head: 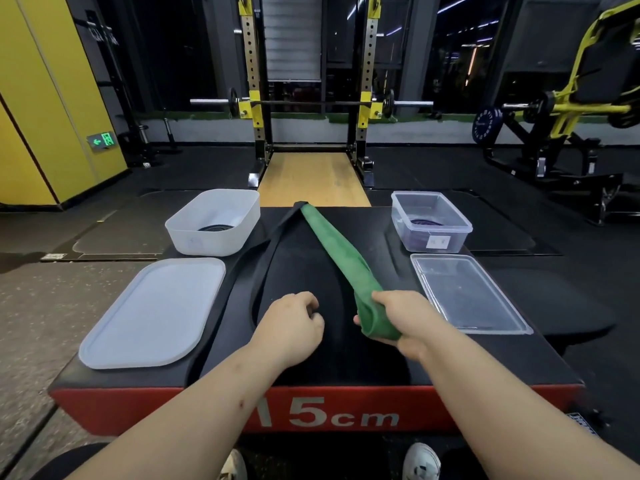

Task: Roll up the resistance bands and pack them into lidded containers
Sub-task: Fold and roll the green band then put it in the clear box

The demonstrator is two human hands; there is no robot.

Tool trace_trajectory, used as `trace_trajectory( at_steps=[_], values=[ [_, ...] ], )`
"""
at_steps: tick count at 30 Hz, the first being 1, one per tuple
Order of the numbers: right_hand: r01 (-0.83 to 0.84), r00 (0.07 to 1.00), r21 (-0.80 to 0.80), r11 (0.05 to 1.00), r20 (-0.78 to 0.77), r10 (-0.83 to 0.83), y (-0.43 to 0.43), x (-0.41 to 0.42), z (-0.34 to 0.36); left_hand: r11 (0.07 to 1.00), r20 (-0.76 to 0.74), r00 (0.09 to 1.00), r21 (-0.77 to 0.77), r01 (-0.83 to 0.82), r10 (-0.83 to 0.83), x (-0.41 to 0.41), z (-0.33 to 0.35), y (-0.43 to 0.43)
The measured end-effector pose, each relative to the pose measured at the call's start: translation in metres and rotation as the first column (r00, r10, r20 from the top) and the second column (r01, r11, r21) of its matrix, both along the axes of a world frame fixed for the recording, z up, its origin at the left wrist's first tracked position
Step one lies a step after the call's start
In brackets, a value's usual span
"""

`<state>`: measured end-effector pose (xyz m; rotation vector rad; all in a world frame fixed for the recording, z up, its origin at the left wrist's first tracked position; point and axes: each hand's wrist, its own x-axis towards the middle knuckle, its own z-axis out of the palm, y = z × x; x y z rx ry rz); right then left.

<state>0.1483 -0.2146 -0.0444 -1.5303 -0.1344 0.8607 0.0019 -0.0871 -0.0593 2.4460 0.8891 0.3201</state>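
Note:
A long green resistance band [332,251] lies stretched from the far edge of the black plyo box [346,362] toward me. My right hand [401,323] grips its near end, which is folded over. My left hand [294,323] rests just left of it with fingers curled and nothing in them. A black band [256,258] lies in a long loop to the left of the green one. A white tub [214,223] at the far left holds a rolled black band. A clear tub [431,221] at the far right holds a rolled purple band.
The white lid [152,313] lies flat on the box at near left, and the clear lid [467,294] lies at right. A squat rack with a barbell [308,103] stands beyond the box. My shoes [420,462] show below the red front edge.

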Motion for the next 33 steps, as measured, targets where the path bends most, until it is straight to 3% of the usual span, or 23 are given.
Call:
trace_trajectory(
  at_steps=[4, 9, 14, 18, 22, 25, 27, 29, 33],
  values=[
    [0.096, 0.995, 0.253, 0.963, -0.016, -0.095, -0.006, 0.009, 0.022, 0.984, 0.093, 0.995, -0.177, -0.019, 0.036, 0.008, 0.000, -0.001],
    [-0.231, 0.973, -0.053, 0.971, 0.015, 0.232, -0.008, -0.018, -0.002, 0.832, 0.251, 0.947, -0.555, -0.028, 0.199, 0.023, -0.001, -0.006],
    [-0.301, 0.953, 0.001, 0.954, -0.026, 0.301, -0.005, -0.012, -0.011, 0.766, 0.290, 0.937, -0.642, 0.038, 0.196, 0.033, -0.005, 0.005],
    [-0.408, 0.912, -0.072, 0.910, 0.003, 0.410, 0.000, -0.008, -0.012, 0.769, 0.272, 0.932, -0.639, -0.012, 0.240, 0.046, -0.003, 0.014],
    [-0.623, 0.767, -0.239, 0.745, 0.001, 0.642, 0.009, 0.009, 0.002, 0.772, 0.258, 0.934, -0.635, -0.030, 0.248, 0.055, -0.005, 0.025],
    [-0.528, 0.684, -0.564, 0.634, 0.160, 0.712, 0.035, 0.035, 0.015, 0.767, 0.238, 0.949, -0.642, -0.006, 0.207, 0.054, -0.011, 0.032],
    [-0.295, 0.615, -0.665, 0.686, 0.417, 0.669, 0.060, 0.055, 0.016, 0.780, 0.216, 0.963, -0.625, 0.008, 0.163, 0.055, -0.014, 0.038],
    [-0.142, 0.453, -0.622, 0.770, 0.651, 0.609, 0.084, 0.069, 0.011, 0.814, 0.179, 0.979, -0.580, 0.024, 0.099, 0.058, -0.013, 0.043],
    [-0.238, 0.278, -0.611, 0.755, 0.702, 0.656, 0.123, 0.081, -0.004, 0.908, 0.041, 0.996, -0.410, 0.089, -0.079, 0.065, -0.001, 0.049]
  ],
)
